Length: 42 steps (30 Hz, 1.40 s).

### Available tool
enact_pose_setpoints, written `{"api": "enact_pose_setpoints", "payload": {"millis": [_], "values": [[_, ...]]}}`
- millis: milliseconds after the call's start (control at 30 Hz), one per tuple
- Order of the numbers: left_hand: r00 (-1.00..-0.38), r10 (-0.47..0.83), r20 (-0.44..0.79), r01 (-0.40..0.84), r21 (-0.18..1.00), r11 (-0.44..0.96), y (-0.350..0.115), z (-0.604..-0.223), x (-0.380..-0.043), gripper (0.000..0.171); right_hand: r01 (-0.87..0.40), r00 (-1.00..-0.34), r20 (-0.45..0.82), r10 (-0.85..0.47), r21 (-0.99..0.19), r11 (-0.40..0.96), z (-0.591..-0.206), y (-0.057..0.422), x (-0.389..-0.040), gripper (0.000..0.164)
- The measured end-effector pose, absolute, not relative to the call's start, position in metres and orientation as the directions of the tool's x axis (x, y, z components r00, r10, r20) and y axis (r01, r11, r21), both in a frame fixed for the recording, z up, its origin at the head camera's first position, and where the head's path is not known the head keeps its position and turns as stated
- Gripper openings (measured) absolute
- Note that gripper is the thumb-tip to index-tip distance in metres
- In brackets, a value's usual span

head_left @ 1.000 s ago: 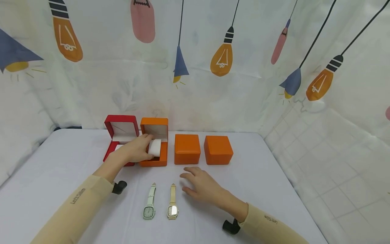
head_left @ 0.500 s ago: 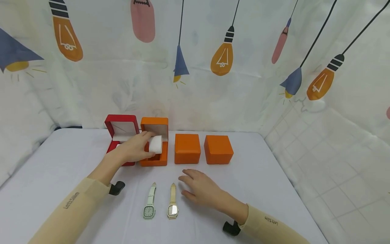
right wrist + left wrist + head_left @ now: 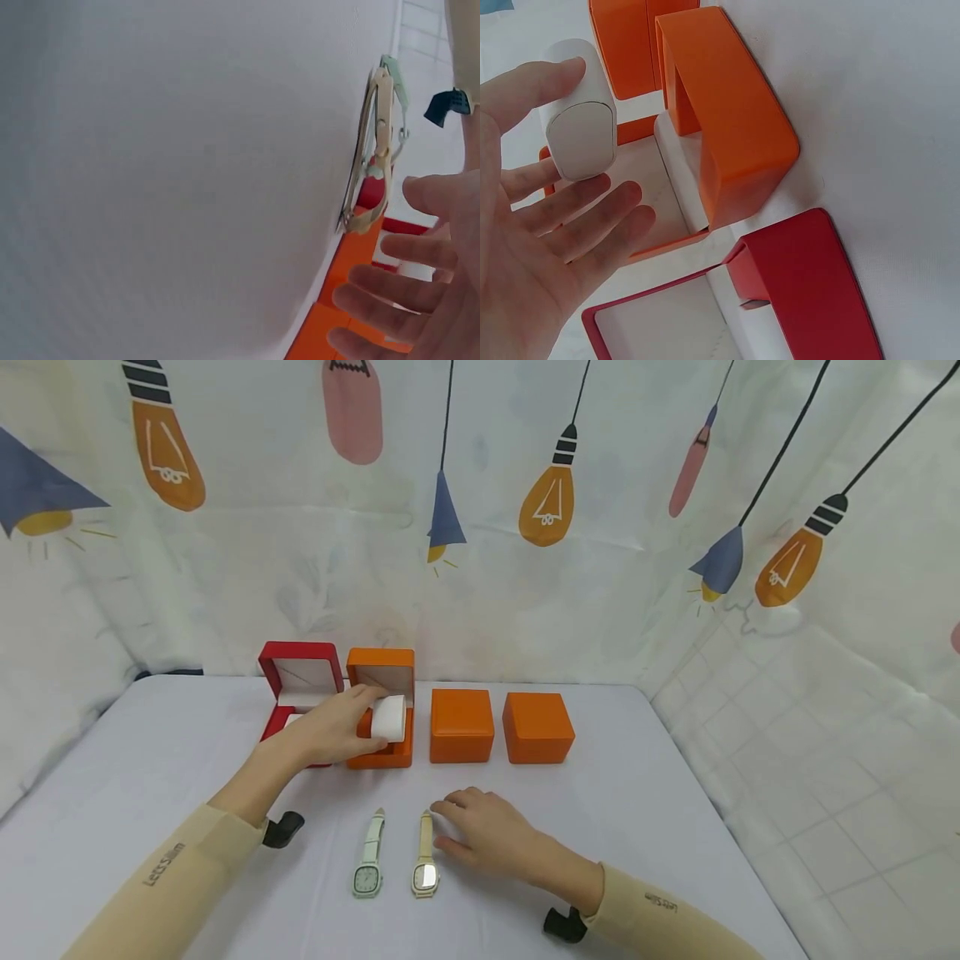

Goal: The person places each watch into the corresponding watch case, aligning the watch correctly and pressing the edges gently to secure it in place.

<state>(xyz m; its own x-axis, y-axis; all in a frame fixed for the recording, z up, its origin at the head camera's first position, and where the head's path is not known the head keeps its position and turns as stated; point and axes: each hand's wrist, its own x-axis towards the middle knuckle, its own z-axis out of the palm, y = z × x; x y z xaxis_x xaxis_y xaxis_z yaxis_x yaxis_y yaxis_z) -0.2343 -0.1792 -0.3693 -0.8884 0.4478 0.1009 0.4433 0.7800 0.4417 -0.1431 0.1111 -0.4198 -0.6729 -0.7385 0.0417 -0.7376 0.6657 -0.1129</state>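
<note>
My left hand [image 3: 330, 727] pinches a white watch pillow [image 3: 389, 720] between thumb and fingers. In the left wrist view the pillow [image 3: 583, 142] shows its flat end, lifted out of the open orange watch box [image 3: 739, 112]. My right hand [image 3: 491, 837] hovers low over the table, fingers spread and loosely bent, beside the strap tip of a gold-coloured watch [image 3: 425, 878]. It holds nothing. To the left of that watch lies a mint-green watch [image 3: 367, 881], also stretched out with its dial towards me.
An open red watch box [image 3: 299, 651] stands left of the open orange one, partly behind my left forearm. Two closed orange boxes, the nearer one [image 3: 461, 727] and the farther-right one [image 3: 537, 728], line up to the right. A white cloth [image 3: 637, 827] covers the table.
My left hand has drawn the watch pillow slightly right and up from the orange box. My right hand has moved left and nearer to me, closer to the gold-coloured watch's strap.
</note>
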Motion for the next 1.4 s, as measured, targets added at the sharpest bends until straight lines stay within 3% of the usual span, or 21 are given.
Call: {"api": "enact_pose_setpoints", "payload": {"millis": [300, 533, 900, 1067, 1400], "values": [[-0.875, 0.468, 0.121, 0.470, 0.445, 0.762, -0.180, -0.372, -0.233, 0.070, -0.701, -0.711, 0.007, -0.703, -0.071, 0.709, -0.423, 0.101, -0.138, 0.051], [-0.874, 0.469, 0.127, 0.474, 0.439, 0.763, -0.179, -0.372, -0.234, 0.071, -0.689, -0.719, -0.040, -0.694, -0.088, 0.719, -0.421, 0.096, -0.137, 0.043], [-0.877, 0.466, 0.119, 0.467, 0.445, 0.764, -0.178, -0.371, -0.233, 0.071, -0.629, -0.725, -0.120, -0.679, -0.289, 0.722, -0.423, 0.085, -0.140, 0.029], [-0.872, 0.473, 0.125, 0.475, 0.449, 0.757, -0.177, -0.371, -0.233, 0.071, -0.566, -0.718, -0.138, -0.683, -0.455, 0.687, -0.426, 0.084, -0.143, 0.020], [-0.870, 0.476, 0.132, 0.481, 0.447, 0.754, -0.177, -0.371, -0.231, 0.070, -0.449, -0.692, -0.155, -0.705, -0.673, 0.588, -0.427, 0.086, -0.149, 0.021]]}}
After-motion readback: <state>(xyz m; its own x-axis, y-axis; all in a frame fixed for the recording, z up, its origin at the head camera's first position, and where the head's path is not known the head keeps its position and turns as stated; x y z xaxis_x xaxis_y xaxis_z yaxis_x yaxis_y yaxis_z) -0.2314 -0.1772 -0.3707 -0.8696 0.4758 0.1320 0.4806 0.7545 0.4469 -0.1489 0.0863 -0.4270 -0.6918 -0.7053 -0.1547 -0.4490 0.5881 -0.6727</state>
